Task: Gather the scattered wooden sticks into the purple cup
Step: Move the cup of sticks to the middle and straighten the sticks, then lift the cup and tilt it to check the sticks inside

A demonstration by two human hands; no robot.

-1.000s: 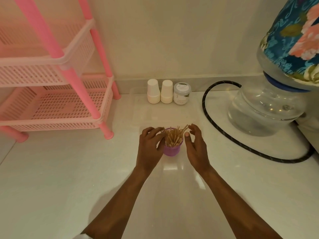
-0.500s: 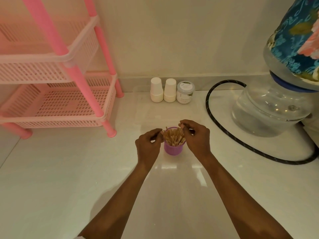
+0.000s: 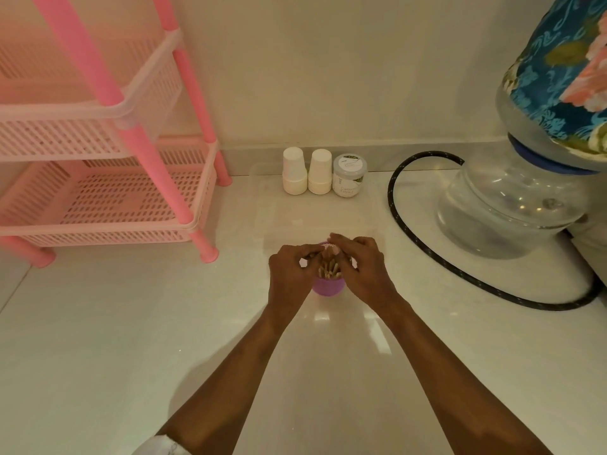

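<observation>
A small purple cup [image 3: 328, 286] stands on the white counter at the centre of the view. A bundle of wooden sticks [image 3: 329, 270] stands upright inside it. My left hand [image 3: 290, 274] curls around the cup's left side, its fingertips on the tops of the sticks. My right hand [image 3: 363, 269] closes in from the right, with its fingers bent over the stick tops. The two hands nearly meet above the cup and hide its rim and most of the sticks. I see no loose sticks on the counter.
A pink two-tier basket rack [image 3: 108, 178] fills the left. Two white cups [image 3: 307, 175] and a lidded jar [image 3: 349, 175] stand by the back wall. A black hose [image 3: 423, 238] loops on the right around a clear water bottle [image 3: 512, 211] under a floral cover.
Both hands have closed in over the cup. The sticks, fanned out a second ago, now stand pressed together under my fingers. The view has shifted slightly.
</observation>
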